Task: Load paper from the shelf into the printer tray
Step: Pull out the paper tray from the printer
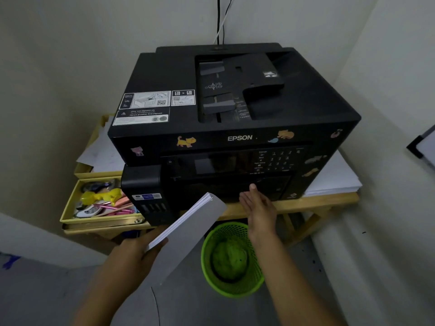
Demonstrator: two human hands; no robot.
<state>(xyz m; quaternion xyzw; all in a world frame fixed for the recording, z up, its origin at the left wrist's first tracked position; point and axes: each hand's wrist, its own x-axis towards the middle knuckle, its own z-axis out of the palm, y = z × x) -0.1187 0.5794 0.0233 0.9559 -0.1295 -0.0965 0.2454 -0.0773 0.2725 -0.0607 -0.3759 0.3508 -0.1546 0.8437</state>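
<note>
Nearest the camera, the left hand (pixel 138 249) grips a thick stack of white printer paper (pixel 188 229) by its lower end, thumb curled over the stack's edge, so the sheets slant up and to the right toward the machine with their far corner just short of its front. Beside it, the right hand (pixel 257 205) reaches forward with fingers straight and pressed together, palm turned toward the left, the fingertips (pixel 252 186) at the dark lower front of the printer where the tray sits; whether they actually touch the panel cannot be told. Below and between the two forearms stands a round bright green mesh wastebasket (pixel 231 260) on the grey floor, with a crumpled green liner inside. Beyond the hands, a light wooden table (pixel 317 203) carries the large black Epson multifunction printer (pixel 230 109), whose front edge bears small cartoon animal stickers and whose top shows white instruction labels and a document feeder. To the printer's left a shallow yellow tray (pixel 70 203) holds a jumble of pens, a yellow plastic piece and other small stationery, and behind it lie loose white sheets (pixel 101 151). To the printer's right a flat pile of white paper (pixel 334 180) rests on the table. Farthest back, black and white cables (pixel 221 20) run up the pale wall.
</note>
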